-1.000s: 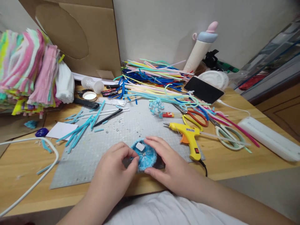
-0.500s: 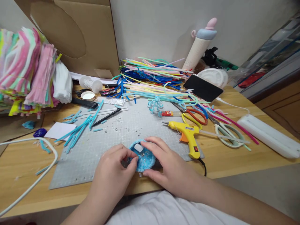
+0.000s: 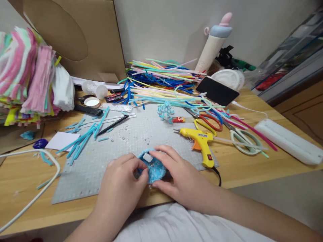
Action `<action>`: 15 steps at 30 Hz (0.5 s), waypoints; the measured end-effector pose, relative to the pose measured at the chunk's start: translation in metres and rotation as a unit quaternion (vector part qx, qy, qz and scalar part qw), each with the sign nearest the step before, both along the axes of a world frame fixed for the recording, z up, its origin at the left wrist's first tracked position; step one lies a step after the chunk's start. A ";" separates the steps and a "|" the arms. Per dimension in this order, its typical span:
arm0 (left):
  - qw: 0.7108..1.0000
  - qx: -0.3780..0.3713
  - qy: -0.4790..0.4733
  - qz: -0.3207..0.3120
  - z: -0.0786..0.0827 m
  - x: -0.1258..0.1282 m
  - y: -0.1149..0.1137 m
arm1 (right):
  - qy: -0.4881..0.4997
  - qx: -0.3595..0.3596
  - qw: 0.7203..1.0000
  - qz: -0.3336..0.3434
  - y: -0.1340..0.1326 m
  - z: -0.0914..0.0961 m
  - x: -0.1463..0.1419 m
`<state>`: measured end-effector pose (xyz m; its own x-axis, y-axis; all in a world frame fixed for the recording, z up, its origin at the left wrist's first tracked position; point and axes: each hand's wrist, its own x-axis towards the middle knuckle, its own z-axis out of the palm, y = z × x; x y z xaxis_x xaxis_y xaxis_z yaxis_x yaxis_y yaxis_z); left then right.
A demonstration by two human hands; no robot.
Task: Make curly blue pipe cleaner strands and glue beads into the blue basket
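A round, cupped blue pipe-cleaner piece (image 3: 156,172) with silvery strands across its middle sits between my hands near the front edge of the mat. Inside its upper part shows a small white rectangular piece (image 3: 147,157). My left hand (image 3: 123,179) pinches at its left side, thumb and forefinger together; whether something tiny is between those fingertips I cannot tell. Curved around the right side, my right hand (image 3: 178,173) grips the rim, fingers at the top and thumb below. A small clear bead (image 3: 150,187) shows under the lower rim.
On the grey cutting mat (image 3: 83,183) lie cut blue pipe-cleaner pieces (image 3: 85,141), a black pen (image 3: 113,125) and tiny clear beads. A yellow glue gun (image 3: 202,141) and scissors (image 3: 246,141) lie right. Pipe cleaners (image 3: 164,80) pile up behind; a white cable (image 3: 47,193) loops left.
The whole view has shifted slightly, so the table things appear a little further left. Both hands keep nearly the same hold on the blue piece.
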<state>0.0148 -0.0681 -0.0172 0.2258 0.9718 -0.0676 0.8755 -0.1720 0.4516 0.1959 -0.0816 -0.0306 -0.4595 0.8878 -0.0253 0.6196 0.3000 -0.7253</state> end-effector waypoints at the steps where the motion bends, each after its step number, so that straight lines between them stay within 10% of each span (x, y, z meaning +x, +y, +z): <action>1: 1.000 0.003 0.005 -0.002 0.000 0.000 0.000 | -0.001 -0.001 1.000 0.000 0.000 0.000 0.000; 15: 0.995 0.022 0.092 -0.029 0.002 0.004 0.000 | -0.001 -0.001 1.000 0.000 0.000 -0.001 0.000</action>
<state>0.0192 -0.0678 -0.0148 0.2687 0.9607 -0.0698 0.9307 -0.2403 0.2757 0.1959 -0.0813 -0.0319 -0.4589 0.8881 -0.0275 0.6217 0.2988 -0.7241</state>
